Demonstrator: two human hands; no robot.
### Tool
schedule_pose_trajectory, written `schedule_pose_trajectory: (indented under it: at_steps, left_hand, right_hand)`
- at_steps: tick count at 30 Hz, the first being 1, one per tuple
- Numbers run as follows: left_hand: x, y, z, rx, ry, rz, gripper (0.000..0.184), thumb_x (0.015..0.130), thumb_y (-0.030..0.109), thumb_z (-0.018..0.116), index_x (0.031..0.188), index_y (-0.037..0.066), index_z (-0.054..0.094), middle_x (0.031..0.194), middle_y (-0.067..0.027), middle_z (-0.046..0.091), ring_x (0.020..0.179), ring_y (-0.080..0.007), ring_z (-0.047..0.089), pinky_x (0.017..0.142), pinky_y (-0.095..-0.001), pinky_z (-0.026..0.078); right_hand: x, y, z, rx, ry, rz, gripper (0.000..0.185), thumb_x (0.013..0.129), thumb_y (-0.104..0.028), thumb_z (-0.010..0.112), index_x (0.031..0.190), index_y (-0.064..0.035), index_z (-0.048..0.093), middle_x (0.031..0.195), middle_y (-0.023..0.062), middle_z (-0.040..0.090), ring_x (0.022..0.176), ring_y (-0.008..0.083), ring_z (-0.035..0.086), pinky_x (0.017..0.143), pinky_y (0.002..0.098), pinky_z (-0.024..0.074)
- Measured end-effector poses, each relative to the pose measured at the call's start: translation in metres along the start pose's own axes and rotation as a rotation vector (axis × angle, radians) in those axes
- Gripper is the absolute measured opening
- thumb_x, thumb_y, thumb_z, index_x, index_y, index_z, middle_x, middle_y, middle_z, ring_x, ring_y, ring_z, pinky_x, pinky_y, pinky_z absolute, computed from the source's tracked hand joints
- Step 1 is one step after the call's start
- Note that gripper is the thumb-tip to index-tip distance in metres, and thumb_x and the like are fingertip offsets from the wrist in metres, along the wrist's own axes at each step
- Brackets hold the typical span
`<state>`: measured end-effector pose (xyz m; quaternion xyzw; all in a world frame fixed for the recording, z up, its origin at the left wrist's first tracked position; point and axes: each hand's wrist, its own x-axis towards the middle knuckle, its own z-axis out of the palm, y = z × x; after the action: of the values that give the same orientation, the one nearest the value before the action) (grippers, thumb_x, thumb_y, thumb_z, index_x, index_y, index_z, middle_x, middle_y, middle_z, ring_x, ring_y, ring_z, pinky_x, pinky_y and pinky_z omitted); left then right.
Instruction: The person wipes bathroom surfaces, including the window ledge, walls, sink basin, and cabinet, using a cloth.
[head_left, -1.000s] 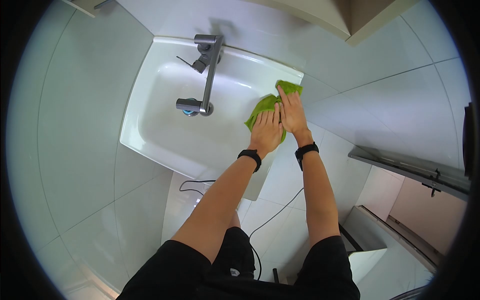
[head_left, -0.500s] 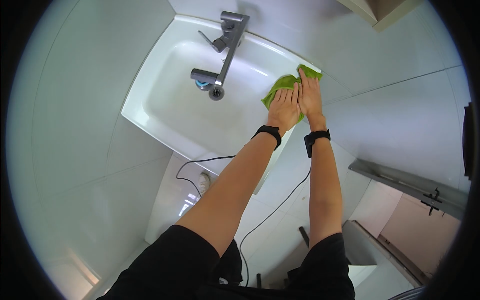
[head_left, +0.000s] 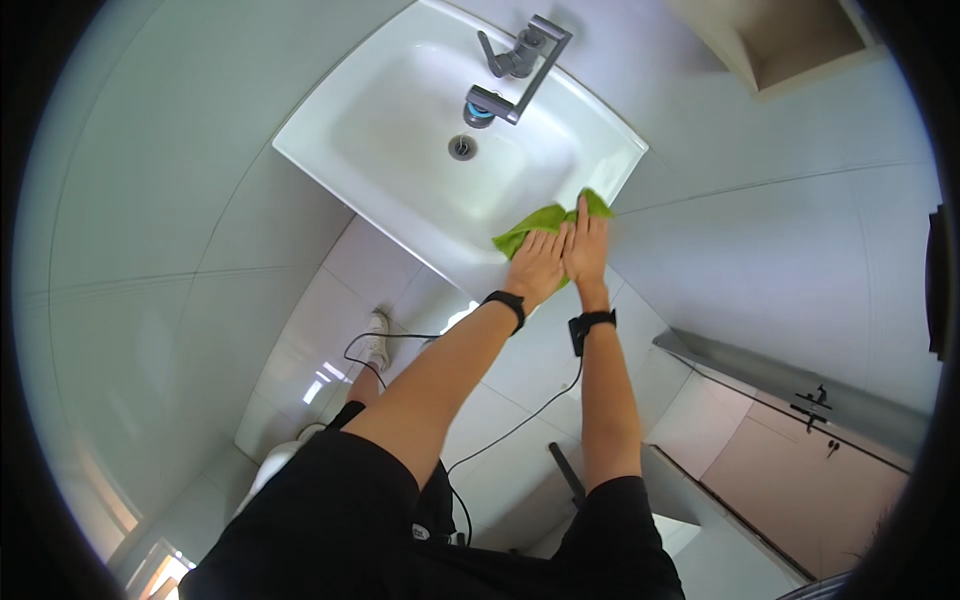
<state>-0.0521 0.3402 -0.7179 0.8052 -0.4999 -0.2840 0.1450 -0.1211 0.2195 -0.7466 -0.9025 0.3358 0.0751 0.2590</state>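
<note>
Your green cloth (head_left: 535, 225) has moved from the sink's (head_left: 350, 120) far right corner along the right edge, so now it covers a nearer part. Your left hand (head_left: 537, 268) and right hand (head_left: 587, 250) lie flat on it, fingers straight, not grasping.

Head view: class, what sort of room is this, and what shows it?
Probably a bathroom or washroom: there is a white basin with a grey faucet, and large glossy tiles line the wall.
</note>
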Motion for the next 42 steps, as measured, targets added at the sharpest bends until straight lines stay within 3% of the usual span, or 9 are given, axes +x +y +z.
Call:
schedule_pose_trajectory:
  at_steps: [5, 11, 12, 13, 18, 28, 33, 36, 42]
  left_hand:
    - [-0.089, -0.028, -0.056, -0.112, -0.16, 0.12, 0.068, 0.097, 0.031, 0.055, 0.15, -0.007, 0.036, 0.124, -0.0179, 0.059, 0.121, -0.0316, 0.05, 0.112, -0.043, 0.034]
    - [-0.148, -0.131, -0.119, -0.138, -0.044, 0.069, 0.07, 0.097, 0.034, 0.056, 0.151, -0.006, 0.036, 0.121, -0.0162, 0.059, 0.12, -0.0316, 0.05, 0.112, -0.0416, 0.034]
    - [-0.147, -0.149, -0.146, -0.193, -0.263, -0.016, 0.068, 0.1, 0.034, 0.053, 0.153, -0.004, 0.033, 0.126, -0.0185, 0.057, 0.126, -0.0343, 0.048, 0.116, -0.0433, 0.032]
    - [-0.149, -0.17, -0.153, -0.167, -0.24, -0.06, 0.067, 0.1, 0.034, 0.051, 0.154, -0.003, 0.032, 0.129, -0.0191, 0.056, 0.129, -0.0351, 0.046, 0.117, -0.0441, 0.03]
    - [-0.128, -0.275, -0.175, -0.108, -0.11, -0.197, 0.062, 0.103, 0.032, 0.046, 0.155, 0.001, 0.032, 0.14, -0.0218, 0.049, 0.136, -0.038, 0.041, 0.12, -0.0471, 0.027]
    - [-0.076, -0.487, -0.235, 0.071, 0.057, -0.248, 0.059, 0.102, 0.027, 0.049, 0.154, 0.003, 0.035, 0.134, -0.0184, 0.053, 0.131, -0.0348, 0.046, 0.114, -0.0459, 0.034]
    - [-0.068, -0.513, -0.244, 0.021, 0.02, -0.247, 0.059, 0.104, 0.022, 0.042, 0.157, 0.001, 0.027, 0.133, -0.022, 0.051, 0.13, -0.04, 0.044, 0.114, -0.0484, 0.032]
    - [-0.059, -0.518, -0.246, 0.054, -0.075, -0.311, 0.059, 0.104, 0.023, 0.042, 0.157, 0.003, 0.027, 0.138, -0.0186, 0.05, 0.134, -0.0344, 0.043, 0.116, -0.044, 0.032]
    - [-0.06, -0.524, -0.239, 0.092, -0.019, -0.24, 0.06, 0.104, 0.024, 0.041, 0.157, 0.001, 0.025, 0.14, -0.0212, 0.049, 0.137, -0.0365, 0.041, 0.118, -0.0462, 0.03]
  right_hand:
    - [-0.08, -0.075, -0.016, -0.013, -0.055, -0.037, 0.061, 0.1, -0.02, 0.049, 0.155, 0.002, 0.031, 0.131, 0.0281, 0.053, 0.126, 0.0465, 0.046, 0.115, 0.0551, 0.0304]
    - [-0.129, -0.191, -0.009, 0.023, -0.271, -0.019, 0.068, 0.1, -0.025, 0.055, 0.156, 0.0002, 0.028, 0.128, 0.0266, 0.054, 0.124, 0.0463, 0.048, 0.116, 0.0578, 0.0284]
    - [-0.126, -0.216, -0.009, 0.053, -0.338, -0.014, 0.068, 0.1, -0.026, 0.056, 0.156, 0.0001, 0.028, 0.127, 0.0265, 0.055, 0.123, 0.0462, 0.048, 0.116, 0.0577, 0.0284]
    - [-0.122, -0.237, -0.004, 0.083, -0.406, -0.01, 0.069, 0.099, -0.027, 0.056, 0.157, -0.0001, 0.028, 0.126, 0.0264, 0.056, 0.122, 0.046, 0.049, 0.116, 0.0575, 0.0285]
    - [-0.042, -0.307, 0.051, 0.048, -0.178, -0.288, 0.067, 0.098, -0.028, 0.058, 0.155, -0.0024, 0.034, 0.118, 0.0225, 0.06, 0.115, 0.0399, 0.056, 0.114, 0.0555, 0.0345]
    - [0.116, -0.44, 0.154, 0.022, -0.162, -0.336, 0.069, 0.091, -0.027, 0.067, 0.151, -0.0047, 0.041, 0.116, 0.013, 0.061, 0.117, 0.0307, 0.055, 0.117, 0.0483, 0.0335]
    - [0.154, -0.477, 0.178, 0.067, -0.106, -0.332, 0.068, 0.092, -0.024, 0.066, 0.15, -0.0011, 0.04, 0.116, 0.0156, 0.06, 0.115, 0.0328, 0.055, 0.116, 0.0498, 0.0338]
    - [0.163, -0.476, 0.183, 0.016, -0.156, -0.329, 0.068, 0.092, -0.026, 0.066, 0.15, -0.0008, 0.04, 0.117, 0.0152, 0.061, 0.116, 0.032, 0.055, 0.116, 0.0487, 0.0336]
    - [0.16, -0.478, 0.183, 0.037, -0.101, -0.301, 0.066, 0.092, -0.026, 0.064, 0.15, -0.0009, 0.042, 0.118, 0.0151, 0.062, 0.117, 0.0304, 0.056, 0.117, 0.0476, 0.0335]
